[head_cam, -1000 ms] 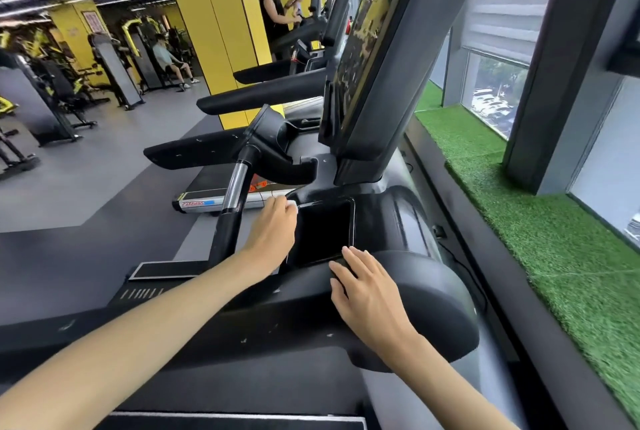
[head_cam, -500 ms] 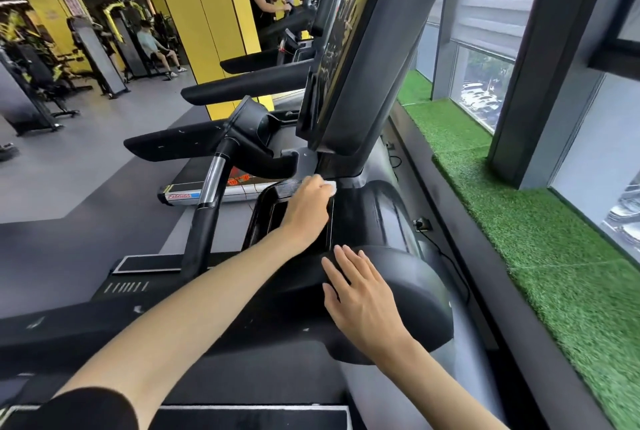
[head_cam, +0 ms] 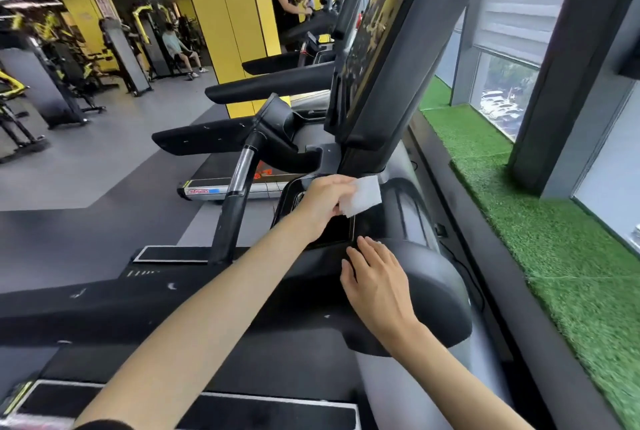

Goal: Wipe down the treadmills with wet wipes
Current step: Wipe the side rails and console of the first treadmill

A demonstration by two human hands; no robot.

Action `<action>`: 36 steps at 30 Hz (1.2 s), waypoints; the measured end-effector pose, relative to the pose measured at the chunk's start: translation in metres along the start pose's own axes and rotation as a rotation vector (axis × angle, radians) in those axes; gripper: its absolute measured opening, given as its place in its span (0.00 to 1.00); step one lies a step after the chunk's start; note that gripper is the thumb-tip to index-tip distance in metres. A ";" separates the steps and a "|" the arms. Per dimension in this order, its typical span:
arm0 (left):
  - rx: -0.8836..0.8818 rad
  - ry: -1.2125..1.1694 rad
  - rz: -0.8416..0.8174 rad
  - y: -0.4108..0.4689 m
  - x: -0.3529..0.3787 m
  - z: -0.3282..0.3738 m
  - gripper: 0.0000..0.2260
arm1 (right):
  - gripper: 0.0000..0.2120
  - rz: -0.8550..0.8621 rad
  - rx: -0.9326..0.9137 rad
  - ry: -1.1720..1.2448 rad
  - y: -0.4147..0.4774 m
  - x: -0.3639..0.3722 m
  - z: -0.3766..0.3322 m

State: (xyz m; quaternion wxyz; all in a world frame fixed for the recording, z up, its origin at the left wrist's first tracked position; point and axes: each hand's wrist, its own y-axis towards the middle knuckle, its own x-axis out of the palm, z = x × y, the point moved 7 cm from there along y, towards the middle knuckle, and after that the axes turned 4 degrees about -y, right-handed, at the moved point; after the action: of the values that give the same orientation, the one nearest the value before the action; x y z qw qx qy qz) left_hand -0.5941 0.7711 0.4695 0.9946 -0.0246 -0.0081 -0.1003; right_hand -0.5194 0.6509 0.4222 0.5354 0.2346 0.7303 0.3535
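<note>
Left hand (head_cam: 323, 202) is pinching a white wet wipe (head_cam: 363, 195) between thumb and curled fingers. Most of the sheet is sticking out to the right, past the fingertips. The wipe is lying against the treadmill console (head_cam: 408, 218), just below the foot of the tilted screen (head_cam: 374, 34). Right hand (head_cam: 375, 277) is resting flat on the padded front bar (head_cam: 433, 291), fingers straight, holding nothing.

Judgement: the step in hand is wiping the console's upper edge. To do it well:
- Flatten more of the sheet under the fingers, as the loose flap is probably cleaning little.
- Work in overlapping strokes from the screen foot down toward the bar.
- Press into the seam where the screen mount meets the console.

The right hand is likely serving as a brace.

Containers: one dark recessed tray (head_cam: 337, 234) is sitting in the console between the two hands. The left wrist is covering part of it, and nothing is showing in the visible part.
</note>
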 end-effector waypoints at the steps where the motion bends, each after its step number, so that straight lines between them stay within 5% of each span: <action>1: -0.081 -0.153 0.025 -0.009 -0.017 -0.004 0.07 | 0.12 0.016 0.017 0.035 0.003 0.000 -0.005; 5: -0.171 -0.466 0.053 -0.052 -0.077 -0.012 0.04 | 0.12 0.001 -0.112 0.117 0.000 0.013 -0.050; 8: -0.070 -0.124 0.169 -0.092 -0.133 -0.012 0.13 | 0.16 -0.067 -0.242 0.107 -0.013 0.030 -0.084; 13: 0.058 0.247 0.629 -0.161 -0.219 -0.022 0.10 | 0.20 -0.099 -0.233 0.031 -0.023 0.044 -0.100; 18: 0.328 0.750 0.897 -0.186 -0.206 -0.043 0.13 | 0.18 -0.020 -0.194 0.086 -0.019 0.041 -0.099; 25: 0.652 1.220 0.470 -0.170 -0.104 -0.086 0.22 | 0.17 0.002 -0.264 0.103 -0.022 0.043 -0.094; 30: 0.451 1.096 0.673 -0.165 -0.137 -0.077 0.26 | 0.17 -0.031 -0.283 0.081 -0.024 0.045 -0.093; 34: 0.713 1.256 0.429 -0.168 -0.099 -0.084 0.21 | 0.18 -0.014 -0.268 0.094 -0.022 0.044 -0.092; 36: 0.633 1.236 0.549 -0.163 -0.127 -0.081 0.24 | 0.19 -0.022 -0.261 0.096 -0.021 0.043 -0.093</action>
State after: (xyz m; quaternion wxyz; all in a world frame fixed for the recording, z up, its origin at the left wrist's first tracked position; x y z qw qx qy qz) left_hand -0.7504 0.6325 0.3941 0.7667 0.3228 0.5304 0.1635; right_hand -0.6199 0.6436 0.3957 0.5297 0.1378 0.7054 0.4505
